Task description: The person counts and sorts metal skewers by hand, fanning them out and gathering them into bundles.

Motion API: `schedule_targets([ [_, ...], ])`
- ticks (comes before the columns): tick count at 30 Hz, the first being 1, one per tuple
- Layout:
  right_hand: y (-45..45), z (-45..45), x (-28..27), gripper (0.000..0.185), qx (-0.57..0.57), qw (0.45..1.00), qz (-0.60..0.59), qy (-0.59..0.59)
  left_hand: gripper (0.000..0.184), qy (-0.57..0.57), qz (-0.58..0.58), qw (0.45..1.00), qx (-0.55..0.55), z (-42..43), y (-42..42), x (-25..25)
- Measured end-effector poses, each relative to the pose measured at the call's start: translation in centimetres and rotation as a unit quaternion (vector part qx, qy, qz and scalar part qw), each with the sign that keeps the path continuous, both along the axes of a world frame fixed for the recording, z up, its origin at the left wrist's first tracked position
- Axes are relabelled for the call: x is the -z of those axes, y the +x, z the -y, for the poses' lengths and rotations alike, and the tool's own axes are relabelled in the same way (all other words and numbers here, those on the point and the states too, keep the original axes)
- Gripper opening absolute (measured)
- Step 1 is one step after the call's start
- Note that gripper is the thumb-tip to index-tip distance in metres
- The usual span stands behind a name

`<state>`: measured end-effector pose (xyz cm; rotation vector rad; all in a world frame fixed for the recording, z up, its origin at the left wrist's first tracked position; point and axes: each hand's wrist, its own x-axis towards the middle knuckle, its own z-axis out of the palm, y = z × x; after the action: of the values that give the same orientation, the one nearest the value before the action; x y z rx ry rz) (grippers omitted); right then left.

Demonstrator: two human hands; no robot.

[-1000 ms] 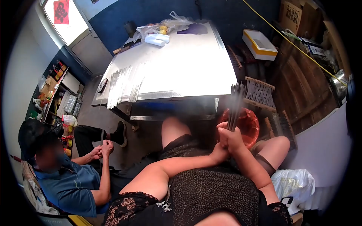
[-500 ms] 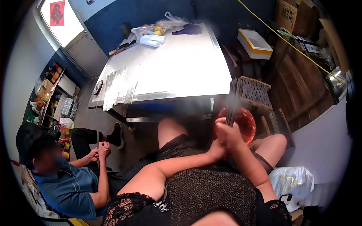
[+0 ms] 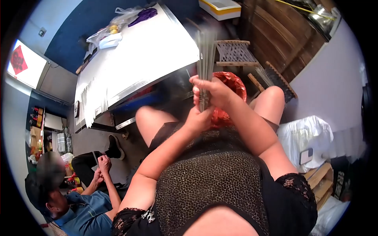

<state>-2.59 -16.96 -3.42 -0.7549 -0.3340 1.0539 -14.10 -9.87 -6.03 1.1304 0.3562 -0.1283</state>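
Note:
A bundle of thin metal skewers (image 3: 206, 55) stands nearly upright in front of me, its upper ends blurred. My left hand (image 3: 200, 118) is closed around the lower end. Higher up, my right hand (image 3: 215, 92) is closed on the same bundle, its thumb pointing left. One stick end (image 3: 188, 73) juts out apart from the rest, by the right thumb. Just behind my hands is a bin with a red plastic liner (image 3: 233, 84), partly hidden by them. More skewers (image 3: 94, 100) lie in a spread pile on the near left of the white table (image 3: 138, 59).
At the lower left a co-worker (image 3: 88, 206) sits holding a thin strip in both hands. Beyond the bin are a woven stool (image 3: 236, 53) and a rack of sticks (image 3: 265, 76). A white plastic bag (image 3: 307, 133) stands at my right, with a phone (image 3: 306, 156) against it.
The view has swung right and down. Both hands have shifted on the bundle; the left now shows at its lower end, with the bundle raised in front of the bin.

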Motion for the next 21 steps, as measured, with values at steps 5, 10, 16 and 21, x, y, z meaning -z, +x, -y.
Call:
schedule_targets([
  [5,1.3,0.6,0.8,0.036,-0.029,0.991,-0.031,0.128,0.014,-0.112,-0.029,0.99,0.085,-0.6,-0.3,-1.5],
  [10,1.3,0.8,1.1,0.035,0.063,0.994,-0.059,0.071,0.019,-0.128,-0.045,0.985,0.108,-0.5,0.2,-1.5],
  [16,2.2,0.9,2.6,0.031,0.097,0.992,-0.052,0.056,0.027,-0.105,-0.063,0.988,0.094,-1.1,1.1,-0.9],
  [21,2.5,0.9,2.6,0.034,0.069,0.997,-0.042,0.02,0.022,-0.183,-0.054,0.979,0.076,-0.4,0.8,-0.7],
])
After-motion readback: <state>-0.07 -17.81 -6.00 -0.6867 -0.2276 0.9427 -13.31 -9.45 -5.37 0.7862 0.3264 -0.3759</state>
